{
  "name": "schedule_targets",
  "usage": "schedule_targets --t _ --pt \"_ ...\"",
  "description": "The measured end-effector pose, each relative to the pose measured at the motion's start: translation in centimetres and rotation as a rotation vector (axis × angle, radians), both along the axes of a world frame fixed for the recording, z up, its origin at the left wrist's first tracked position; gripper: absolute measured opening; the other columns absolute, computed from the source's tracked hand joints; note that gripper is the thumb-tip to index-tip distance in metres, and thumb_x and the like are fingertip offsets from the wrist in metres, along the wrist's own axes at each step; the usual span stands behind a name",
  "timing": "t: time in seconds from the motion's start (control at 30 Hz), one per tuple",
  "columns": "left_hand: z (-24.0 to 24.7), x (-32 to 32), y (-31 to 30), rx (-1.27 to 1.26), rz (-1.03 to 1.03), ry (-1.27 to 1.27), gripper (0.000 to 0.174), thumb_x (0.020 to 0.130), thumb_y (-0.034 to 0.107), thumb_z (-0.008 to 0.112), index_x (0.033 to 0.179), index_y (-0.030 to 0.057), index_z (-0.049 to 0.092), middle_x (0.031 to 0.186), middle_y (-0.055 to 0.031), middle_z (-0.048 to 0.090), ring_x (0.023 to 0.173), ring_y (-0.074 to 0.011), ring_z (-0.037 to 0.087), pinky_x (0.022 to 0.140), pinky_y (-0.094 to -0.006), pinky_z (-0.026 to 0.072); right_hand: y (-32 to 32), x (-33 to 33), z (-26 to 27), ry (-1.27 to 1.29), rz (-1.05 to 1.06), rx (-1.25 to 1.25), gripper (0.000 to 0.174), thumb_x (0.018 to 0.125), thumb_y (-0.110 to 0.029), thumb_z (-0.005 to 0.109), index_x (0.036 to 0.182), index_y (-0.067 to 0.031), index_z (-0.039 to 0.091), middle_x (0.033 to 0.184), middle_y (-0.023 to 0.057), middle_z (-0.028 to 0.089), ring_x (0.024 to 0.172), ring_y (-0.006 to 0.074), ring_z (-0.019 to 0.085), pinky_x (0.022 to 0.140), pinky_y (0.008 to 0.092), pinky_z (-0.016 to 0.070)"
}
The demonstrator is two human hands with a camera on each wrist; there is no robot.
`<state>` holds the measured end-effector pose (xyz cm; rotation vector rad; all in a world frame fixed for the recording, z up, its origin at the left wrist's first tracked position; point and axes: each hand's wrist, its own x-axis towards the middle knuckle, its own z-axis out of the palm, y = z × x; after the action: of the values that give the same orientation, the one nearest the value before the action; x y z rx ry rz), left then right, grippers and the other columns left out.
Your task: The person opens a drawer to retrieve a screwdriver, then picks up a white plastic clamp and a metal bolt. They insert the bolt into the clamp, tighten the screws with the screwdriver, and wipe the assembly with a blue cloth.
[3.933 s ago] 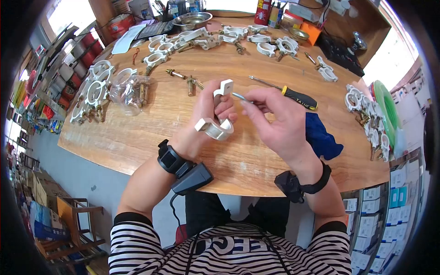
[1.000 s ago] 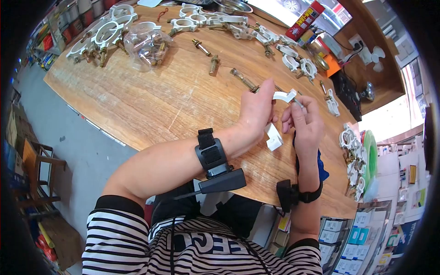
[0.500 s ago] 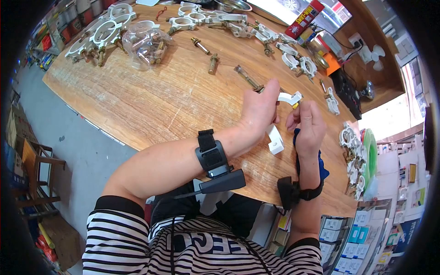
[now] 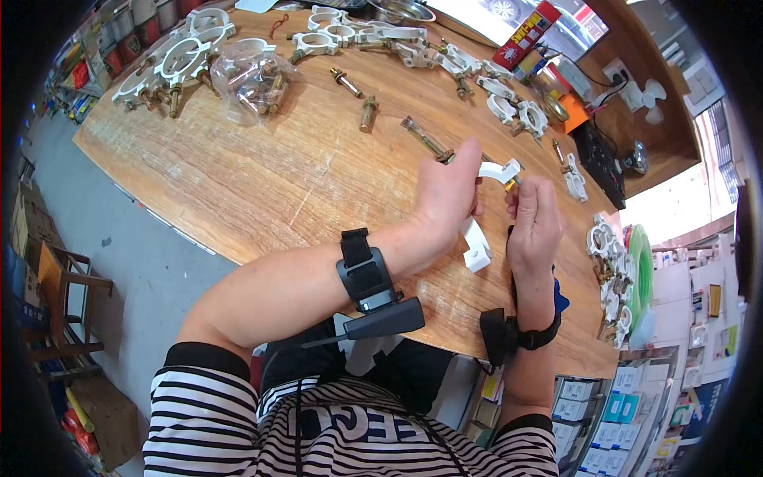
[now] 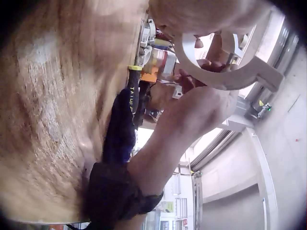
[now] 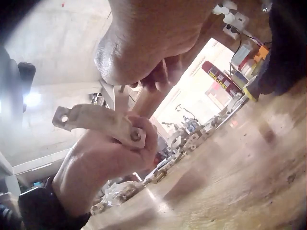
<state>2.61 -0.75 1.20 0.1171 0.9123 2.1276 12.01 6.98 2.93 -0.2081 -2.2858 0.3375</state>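
My left hand (image 4: 449,191) grips an open, curved white pipe clamp (image 4: 476,246), fingers mostly hidden behind the back of the hand in the head view. Its upper ear points toward my right hand (image 4: 536,226). The right fingers are curled close beside that ear and pinch a thin metal screw (image 6: 122,89), mostly covered by the fingers. In the right wrist view the other ear (image 6: 63,118) shows a hole. The left wrist view shows the clamp (image 5: 230,79) as a broad arc in front of my right wrist. A screwdriver (image 5: 134,91) lies on the table behind the hands.
Brass-coloured anchor bolts (image 4: 369,114) lie on the wooden table (image 4: 262,175). White clamps (image 4: 181,60) with bolts line its far and side edges, beside a clear plastic bag (image 4: 253,79). A dark blue cloth (image 4: 561,299) sits by my right wrist. A red spray can (image 4: 527,36) stands at the back.
Since the oldest frame, the view has turned and both hands have shifted rightward over the table. Over the last second, the right fingers have curled in tighter by the clamp's ear, covering the screw more.
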Motion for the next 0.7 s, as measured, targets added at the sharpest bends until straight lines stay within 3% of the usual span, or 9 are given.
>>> schedule_targets --t 0.03,0.1,0.2,0.23,0.3,0.43,0.5,0.63,0.7 --pt "0.2 0.2 -0.1 -0.02 -0.011 0.025 0.035 0.077 0.031 0.049 0.057 0.0023 0.046 0.049 -0.0042 0.043 0.036 -0.0125 0.04 0.034 -0.0271 0.0327 -0.3 0.0 0.1 -0.001 -0.003 0.002 0.024 0.09 -0.019 0.037 0.076 -0.0009 0.045 0.059 0.0041 0.048 0.05 0.0098 0.046 0.045 0.0205 0.0343" --pt "0.5 0.3 -0.3 -0.021 0.014 0.061 0.036 0.078 0.031 0.048 0.056 0.0022 0.045 0.048 -0.0034 0.043 0.036 -0.0121 0.04 0.035 -0.0269 0.0329 -1.3 0.0 0.3 0.033 0.088 -0.481 0.026 0.09 -0.02 0.037 0.074 -0.0009 0.044 0.057 0.0049 0.046 0.048 0.0115 0.045 0.044 0.0207 0.0347" --pt "0.9 0.5 -0.6 -0.01 0.058 0.12 0.037 0.08 0.029 0.048 0.055 0.0018 0.044 0.047 -0.0012 0.041 0.039 -0.0094 0.039 0.037 -0.0259 0.0318 -1.2 -0.1 0.2 0.09 0.269 -0.828 0.028 0.09 -0.022 0.035 0.072 -0.002 0.041 0.054 0.0057 0.043 0.043 0.0135 0.041 0.041 0.0224 0.0343" --pt "1.0 0.4 -0.7 0.003 0.074 0.145 0.037 0.08 0.027 0.047 0.054 0.0014 0.043 0.047 0.0003 0.04 0.041 -0.0072 0.037 0.038 -0.0252 0.0305 -1.3 -0.1 0.4 0.088 0.27 -0.823 0.028 0.09 -0.022 0.035 0.072 -0.002 0.041 0.054 0.0057 0.043 0.043 0.0135 0.041 0.041 0.0224 0.0343" --pt "0.5 0.3 -0.4 0.039 0.132 0.291 0.035 0.082 0.027 0.047 0.056 0.0038 0.043 0.048 0.0011 0.039 0.041 -0.0062 0.037 0.038 -0.0233 0.031 -1.5 0.1 0.9 0.088 0.37 -1.179 0.03 0.09 -0.026 0.032 0.07 -0.0043 0.038 0.05 0.0064 0.039 0.04 0.0147 0.037 0.037 0.0241 0.0324" --pt "0.1 0.4 -0.3 0.103 0.198 0.539 0.032 0.085 0.025 0.046 0.06 0.0049 0.044 0.052 0.0029 0.04 0.043 -0.0036 0.038 0.038 -0.0199 0.0314 -1.1 0.4 1.5 0.063 0.436 -1.4 0.032 0.09 -0.029 0.03 0.069 -0.0051 0.037 0.048 0.0064 0.038 0.038 0.0145 0.036 0.035 0.0251 0.0305" --pt "0.0 0.3 -0.3 0.104 0.207 0.594 0.032 0.085 0.025 0.047 0.06 0.0047 0.044 0.052 0.0031 0.04 0.043 -0.0035 0.039 0.039 -0.0198 0.0317 -0.2 0.8 1.4 -0.023 0.625 -1.585 0.035 0.09 -0.032 0.029 0.067 -0.0065 0.035 0.047 0.007 0.038 0.038 0.0152 0.036 0.035 0.0248 0.03" --pt "0.2 0.3 -0.3 0.121 0.2 0.56 0.032 0.085 0.025 0.047 0.061 0.0044 0.046 0.052 0.003 0.041 0.044 -0.0033 0.039 0.039 -0.0195 0.0322 0.1 0.9 1.5 -0.119 0.754 -1.569 0.035 0.09 -0.033 0.031 0.071 -0.0049 0.04 0.051 0.0077 0.043 0.04 0.0142 0.041 0.037 0.0237 0.033" --pt "0.4 0.2 -0.4 0.121 0.2 0.517 0.032 0.085 0.025 0.047 0.061 0.0043 0.046 0.052 0.0029 0.041 0.044 -0.0033 0.039 0.039 -0.0195 0.0323 -1.3 0.3 1.6 -0.027 0.213 -0.986 0.034 0.09 -0.032 0.033 0.077 -0.002 0.043 0.057 0.0087 0.047 0.043 0.0129 0.045 0.04 0.0225 0.0364"
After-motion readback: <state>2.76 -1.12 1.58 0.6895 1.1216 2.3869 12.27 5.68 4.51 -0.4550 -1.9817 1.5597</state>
